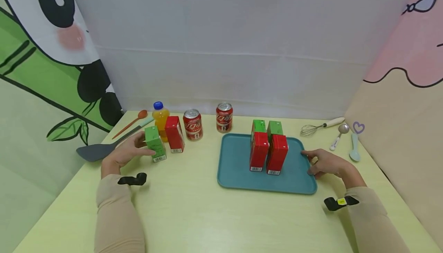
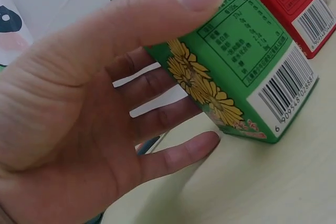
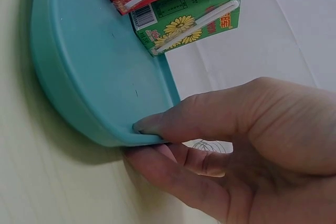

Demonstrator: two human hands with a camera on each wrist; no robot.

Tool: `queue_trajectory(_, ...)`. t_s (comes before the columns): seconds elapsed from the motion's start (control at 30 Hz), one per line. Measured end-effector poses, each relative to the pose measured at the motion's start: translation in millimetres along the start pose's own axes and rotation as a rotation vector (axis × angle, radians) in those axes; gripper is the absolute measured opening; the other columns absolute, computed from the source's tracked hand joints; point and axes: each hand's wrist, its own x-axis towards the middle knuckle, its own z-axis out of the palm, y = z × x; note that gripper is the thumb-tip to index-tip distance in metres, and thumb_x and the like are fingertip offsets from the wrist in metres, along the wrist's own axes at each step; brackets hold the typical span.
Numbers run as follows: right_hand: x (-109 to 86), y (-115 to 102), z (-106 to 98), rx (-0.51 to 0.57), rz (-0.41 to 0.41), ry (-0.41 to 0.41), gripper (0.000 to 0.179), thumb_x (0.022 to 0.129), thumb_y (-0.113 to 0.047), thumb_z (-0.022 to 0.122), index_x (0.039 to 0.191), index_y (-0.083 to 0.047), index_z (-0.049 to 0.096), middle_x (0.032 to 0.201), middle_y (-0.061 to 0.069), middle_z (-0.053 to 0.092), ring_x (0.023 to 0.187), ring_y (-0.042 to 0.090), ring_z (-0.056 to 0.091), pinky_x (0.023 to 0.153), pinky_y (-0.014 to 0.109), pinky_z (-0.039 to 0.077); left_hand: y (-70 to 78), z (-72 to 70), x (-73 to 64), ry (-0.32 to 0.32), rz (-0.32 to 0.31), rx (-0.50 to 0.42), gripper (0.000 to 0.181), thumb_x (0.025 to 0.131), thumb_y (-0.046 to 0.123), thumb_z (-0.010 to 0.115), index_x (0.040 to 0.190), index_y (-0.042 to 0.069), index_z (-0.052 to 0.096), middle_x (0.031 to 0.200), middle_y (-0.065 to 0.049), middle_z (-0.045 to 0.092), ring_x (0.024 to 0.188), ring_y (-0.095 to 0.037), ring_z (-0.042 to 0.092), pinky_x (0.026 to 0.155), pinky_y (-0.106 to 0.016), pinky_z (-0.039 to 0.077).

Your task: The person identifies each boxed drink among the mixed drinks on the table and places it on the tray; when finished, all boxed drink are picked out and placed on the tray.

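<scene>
Tan sleeves (image 1: 119,214) are seen nearest the camera, over the table (image 1: 221,222). By the left hand (image 1: 129,149), a green carton (image 1: 155,145) is pinched between thumb and parted fingers, at table left, just beside a red carton (image 1: 175,135); whether its base is lifted cannot be told. By the right hand (image 1: 327,164), a teal tray (image 1: 235,164) is pinched at its rim, thumb inside, fingers beneath. On it, two red cartons (image 1: 258,153) are stood before two green cartons (image 1: 275,127).
</scene>
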Motion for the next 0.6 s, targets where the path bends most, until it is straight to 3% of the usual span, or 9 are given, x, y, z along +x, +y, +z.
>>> queue_trajectory(0.1,0.0,0,0,0.007,-0.001,-0.003,0.081,0.081,0.005,0.071,0.151,0.011,0.03,0.117,0.023,0.043,0.084,0.025,0.061,0.075,0.04,0.06,-2.2,0.2,0.0,0.014,-0.011,-0.016,0.08,0.088,0.014,0.078,0.151,0.0,0.03,0.145,-0.015,0.042,0.136,-0.037,0.039,0.105,-0.027,0.04)
queue_trajectory(0.2,0.0,0,0,0.007,-0.001,-0.003,0.081,0.081,0.005,0.071,0.151,0.011,0.029,0.116,0.022,0.043,0.084,0.025,0.061,0.075,0.04,0.06,-2.4,-0.3,0.4,0.017,-0.008,-0.027,0.08,0.088,0.013,0.078,0.15,-0.001,0.031,0.144,-0.016,0.044,0.134,-0.037,0.04,0.096,-0.016,0.042)
queue_trajectory(0.37,0.0,-1,-1,0.002,0.002,0.0,0.08,0.082,0.005,0.07,0.151,0.011,0.03,0.116,0.023,0.043,0.086,0.026,0.06,0.075,0.04,0.06,1.0,-2.2,0.3,0.005,-0.011,-0.026,0.082,0.087,0.012,0.078,0.151,-0.002,0.03,0.147,-0.021,0.041,0.135,-0.04,0.04,0.094,-0.016,0.044)
queue_trajectory(0.5,-0.4,-2,-1,0.004,0.004,-0.003,0.08,0.082,0.005,0.07,0.151,0.011,0.029,0.117,0.023,0.043,0.086,0.026,0.06,0.076,0.04,0.06,10.6,-6.5,-6.2,-0.006,-0.015,0.031,0.086,0.088,0.015,0.078,0.154,-0.003,0.026,0.151,-0.024,0.036,0.136,-0.043,0.038,0.097,-0.02,0.045)
queue_trajectory(0.6,-0.9,-2,-1,0.005,0.002,-0.007,0.081,0.082,0.005,0.071,0.151,0.011,0.029,0.117,0.023,0.044,0.086,0.026,0.061,0.076,0.04,0.06,21.9,-10.4,-14.6,0.01,-0.005,0.071,0.084,0.088,0.016,0.078,0.154,-0.001,0.029,0.146,-0.017,0.045,0.131,-0.035,0.045,0.096,-0.023,0.047)
